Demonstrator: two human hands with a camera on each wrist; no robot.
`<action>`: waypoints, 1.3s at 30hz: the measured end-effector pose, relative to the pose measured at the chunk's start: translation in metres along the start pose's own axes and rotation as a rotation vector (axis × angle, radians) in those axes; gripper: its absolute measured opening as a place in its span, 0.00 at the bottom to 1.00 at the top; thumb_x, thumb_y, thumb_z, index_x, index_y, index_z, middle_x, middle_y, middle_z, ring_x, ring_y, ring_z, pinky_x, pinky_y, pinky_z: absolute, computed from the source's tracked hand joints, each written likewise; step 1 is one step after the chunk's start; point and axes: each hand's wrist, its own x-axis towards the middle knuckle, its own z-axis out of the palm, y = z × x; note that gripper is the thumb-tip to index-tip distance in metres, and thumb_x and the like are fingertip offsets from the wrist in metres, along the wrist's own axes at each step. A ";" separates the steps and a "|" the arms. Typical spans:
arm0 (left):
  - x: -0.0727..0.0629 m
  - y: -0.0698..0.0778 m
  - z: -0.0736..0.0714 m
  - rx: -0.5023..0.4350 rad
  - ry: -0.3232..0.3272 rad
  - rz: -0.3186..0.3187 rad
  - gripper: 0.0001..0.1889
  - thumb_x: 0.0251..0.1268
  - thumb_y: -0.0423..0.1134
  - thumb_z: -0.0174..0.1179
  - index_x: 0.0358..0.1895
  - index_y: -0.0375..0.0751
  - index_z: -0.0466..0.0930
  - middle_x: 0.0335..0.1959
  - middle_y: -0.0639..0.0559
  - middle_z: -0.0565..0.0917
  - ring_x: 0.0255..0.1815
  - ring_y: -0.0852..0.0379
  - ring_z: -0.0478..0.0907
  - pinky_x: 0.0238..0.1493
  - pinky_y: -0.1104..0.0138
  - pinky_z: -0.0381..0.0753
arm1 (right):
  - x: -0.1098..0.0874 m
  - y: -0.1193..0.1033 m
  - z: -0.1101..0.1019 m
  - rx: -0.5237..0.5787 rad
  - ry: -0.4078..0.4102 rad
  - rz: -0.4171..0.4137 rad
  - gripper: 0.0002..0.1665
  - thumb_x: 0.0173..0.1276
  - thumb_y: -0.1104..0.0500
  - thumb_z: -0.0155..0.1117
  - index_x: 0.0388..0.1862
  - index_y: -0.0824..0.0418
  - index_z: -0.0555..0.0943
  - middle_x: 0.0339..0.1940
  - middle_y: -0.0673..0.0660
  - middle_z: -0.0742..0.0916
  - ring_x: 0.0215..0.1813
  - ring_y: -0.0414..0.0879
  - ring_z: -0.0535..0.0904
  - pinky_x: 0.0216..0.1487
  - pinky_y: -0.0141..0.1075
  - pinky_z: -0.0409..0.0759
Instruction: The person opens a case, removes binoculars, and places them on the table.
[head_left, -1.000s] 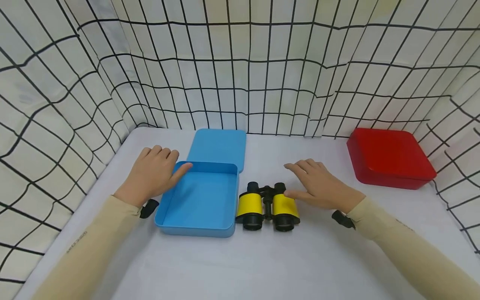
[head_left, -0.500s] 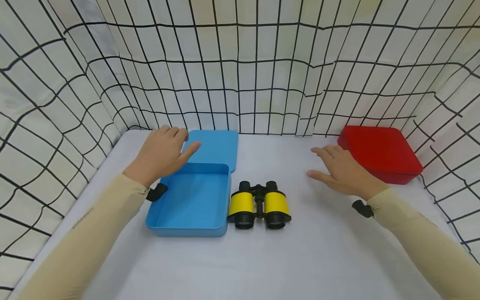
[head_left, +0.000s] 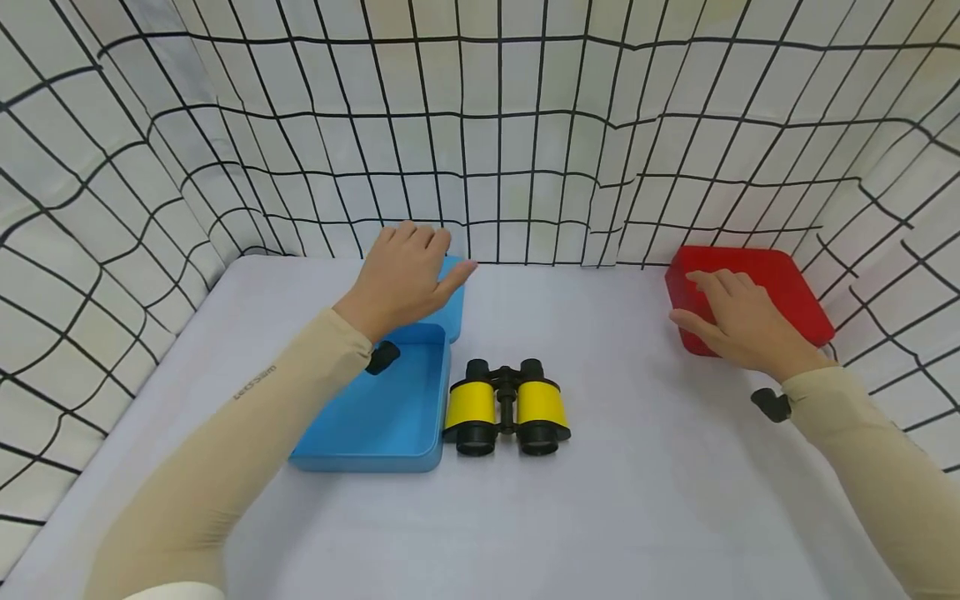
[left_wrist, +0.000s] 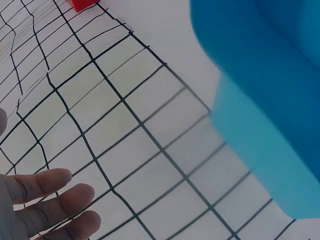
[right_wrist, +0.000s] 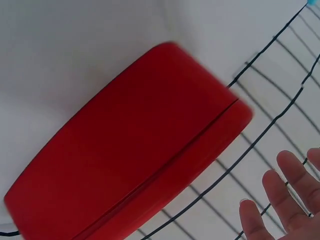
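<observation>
Over the blue box's open lid [head_left: 452,310] hovers my left hand [head_left: 405,275], fingers loosely extended and holding nothing. That arm covers part of the blue box [head_left: 375,425], whose hollow inside shows in the head view. My right hand [head_left: 738,321] is above the near left part of the closed red box [head_left: 772,279], its fingers spread and nothing in them. In the right wrist view, the red box [right_wrist: 135,130] fills the middle, with the fingertips off at the lower right. Yellow and black binoculars [head_left: 507,407] lie right beside the blue box.
A white cloth [head_left: 570,517] covers the table. Black wire grid walls [head_left: 517,142] backed with white sheets rise along the back and both sides; the red box stands near the right one.
My right hand has moved right, from the binoculars to over the red box. My left hand has moved from the blue box's left side up and right over its lid. The view has shifted slightly.
</observation>
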 end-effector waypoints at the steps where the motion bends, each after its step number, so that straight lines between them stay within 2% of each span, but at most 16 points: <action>1: 0.004 0.004 0.002 -0.006 -0.005 0.002 0.32 0.80 0.64 0.45 0.60 0.36 0.77 0.56 0.38 0.85 0.56 0.39 0.79 0.60 0.48 0.77 | 0.000 0.004 -0.001 0.002 -0.001 0.009 0.50 0.71 0.40 0.65 0.78 0.67 0.59 0.70 0.71 0.72 0.70 0.71 0.65 0.68 0.73 0.69; 3: 0.013 0.012 0.006 -0.015 -0.028 -0.001 0.33 0.80 0.64 0.43 0.63 0.36 0.76 0.60 0.38 0.84 0.62 0.39 0.78 0.65 0.47 0.76 | -0.001 0.012 -0.002 0.001 -0.002 0.028 0.50 0.72 0.39 0.64 0.78 0.68 0.58 0.71 0.73 0.70 0.71 0.73 0.63 0.69 0.74 0.67; 7: 0.027 0.028 0.014 -0.035 -0.072 -0.001 0.35 0.81 0.65 0.40 0.67 0.37 0.73 0.65 0.39 0.81 0.66 0.39 0.75 0.69 0.48 0.73 | -0.002 0.028 -0.002 -0.009 0.015 0.054 0.50 0.73 0.38 0.62 0.78 0.69 0.58 0.72 0.76 0.68 0.71 0.76 0.61 0.67 0.77 0.66; 12: 0.042 0.048 0.023 -0.043 -0.081 0.009 0.35 0.81 0.65 0.39 0.67 0.38 0.73 0.64 0.40 0.81 0.65 0.40 0.75 0.68 0.49 0.74 | -0.003 0.047 -0.002 -0.028 0.043 0.082 0.50 0.74 0.37 0.61 0.77 0.71 0.58 0.71 0.77 0.67 0.69 0.77 0.62 0.64 0.76 0.68; 20: 0.065 0.082 0.037 -0.053 -0.075 0.003 0.36 0.81 0.66 0.36 0.67 0.39 0.73 0.62 0.43 0.82 0.61 0.43 0.77 0.66 0.51 0.74 | -0.009 0.073 -0.002 -0.083 0.023 0.118 0.51 0.75 0.35 0.57 0.76 0.74 0.58 0.68 0.79 0.68 0.66 0.78 0.63 0.61 0.75 0.72; 27: 0.081 0.111 0.056 -0.047 -0.094 -0.024 0.36 0.80 0.68 0.35 0.66 0.42 0.74 0.63 0.45 0.82 0.63 0.45 0.76 0.64 0.54 0.75 | -0.011 0.091 0.002 -0.075 0.022 0.163 0.52 0.76 0.33 0.53 0.76 0.75 0.58 0.68 0.81 0.67 0.65 0.80 0.61 0.60 0.76 0.72; 32: 0.091 0.126 0.070 -0.065 -0.110 -0.031 0.35 0.80 0.68 0.34 0.64 0.43 0.75 0.61 0.46 0.82 0.63 0.45 0.75 0.62 0.55 0.75 | -0.013 0.107 0.003 -0.089 0.044 0.182 0.51 0.77 0.34 0.52 0.75 0.77 0.60 0.65 0.82 0.69 0.63 0.80 0.62 0.62 0.78 0.67; 39: 0.101 0.138 0.082 -0.091 -0.165 -0.055 0.38 0.80 0.70 0.31 0.66 0.42 0.74 0.65 0.44 0.81 0.68 0.44 0.73 0.67 0.53 0.73 | -0.015 0.123 0.005 -0.083 0.009 0.226 0.53 0.77 0.32 0.49 0.73 0.79 0.59 0.62 0.82 0.69 0.60 0.79 0.63 0.60 0.76 0.70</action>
